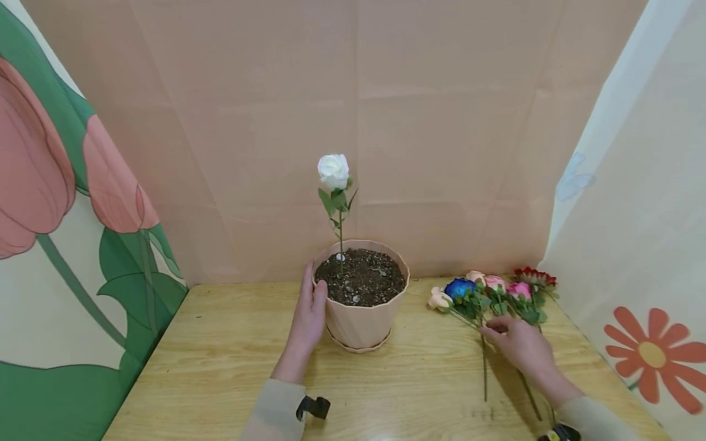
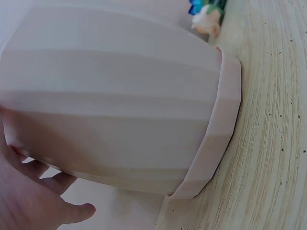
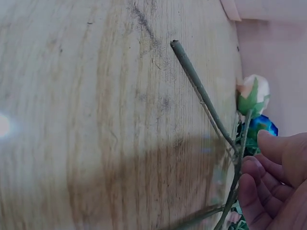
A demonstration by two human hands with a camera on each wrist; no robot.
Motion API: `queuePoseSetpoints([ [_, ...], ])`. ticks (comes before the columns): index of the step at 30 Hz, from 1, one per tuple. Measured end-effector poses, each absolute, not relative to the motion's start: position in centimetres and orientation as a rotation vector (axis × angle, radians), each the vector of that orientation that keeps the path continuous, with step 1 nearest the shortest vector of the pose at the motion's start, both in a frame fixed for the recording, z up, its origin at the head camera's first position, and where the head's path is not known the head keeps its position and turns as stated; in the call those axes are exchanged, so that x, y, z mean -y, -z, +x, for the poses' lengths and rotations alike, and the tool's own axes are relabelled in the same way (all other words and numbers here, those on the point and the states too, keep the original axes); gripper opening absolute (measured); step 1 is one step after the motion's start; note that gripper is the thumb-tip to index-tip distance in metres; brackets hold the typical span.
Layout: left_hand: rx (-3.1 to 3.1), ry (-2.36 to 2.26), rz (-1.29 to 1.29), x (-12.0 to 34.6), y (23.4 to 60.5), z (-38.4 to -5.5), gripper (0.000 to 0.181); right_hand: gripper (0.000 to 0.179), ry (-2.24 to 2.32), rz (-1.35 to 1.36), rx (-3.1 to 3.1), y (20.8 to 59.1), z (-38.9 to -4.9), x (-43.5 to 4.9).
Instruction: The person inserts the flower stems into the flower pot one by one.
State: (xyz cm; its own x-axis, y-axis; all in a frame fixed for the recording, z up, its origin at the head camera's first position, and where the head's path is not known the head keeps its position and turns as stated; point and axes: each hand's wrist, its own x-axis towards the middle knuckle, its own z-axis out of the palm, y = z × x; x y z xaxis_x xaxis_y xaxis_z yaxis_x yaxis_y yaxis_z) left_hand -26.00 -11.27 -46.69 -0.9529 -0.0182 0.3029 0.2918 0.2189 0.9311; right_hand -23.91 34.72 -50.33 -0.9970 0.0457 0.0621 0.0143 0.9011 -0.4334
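Pot (image 1: 361, 324), steadied presumably by left hand (image 1: 311, 306) spread against it, holds white rose (image 1: 333, 171) upright in soil (image 1: 380, 278); right of pot, right hand (image 1: 521, 344) at stems (image 1: 485, 367), grip unclear.

Pale, wood-grained counter (image 1: 231, 361) across the lower frame, dark specks on its surface; a pink saucer (image 1: 360, 350) sits lower centre, and mixed-colour flowers (image 1: 485, 300) with green stems lie lower right.
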Motion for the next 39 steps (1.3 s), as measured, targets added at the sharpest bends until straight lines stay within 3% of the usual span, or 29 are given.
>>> queuePoseSetpoints([
  [29, 2.263, 1.815, -0.231, 11.4, 46.9, -26.0, 0.065, 0.022, -0.597, -0.077, 2.989, 51.1, -24.4, -33.2],
  [39, 2.242, 1.817, -0.272, 11.4, 46.9, -26.1, 0.064, 0.031, -0.544, -0.132, 3.074, 51.4, -24.8, -33.3],
])
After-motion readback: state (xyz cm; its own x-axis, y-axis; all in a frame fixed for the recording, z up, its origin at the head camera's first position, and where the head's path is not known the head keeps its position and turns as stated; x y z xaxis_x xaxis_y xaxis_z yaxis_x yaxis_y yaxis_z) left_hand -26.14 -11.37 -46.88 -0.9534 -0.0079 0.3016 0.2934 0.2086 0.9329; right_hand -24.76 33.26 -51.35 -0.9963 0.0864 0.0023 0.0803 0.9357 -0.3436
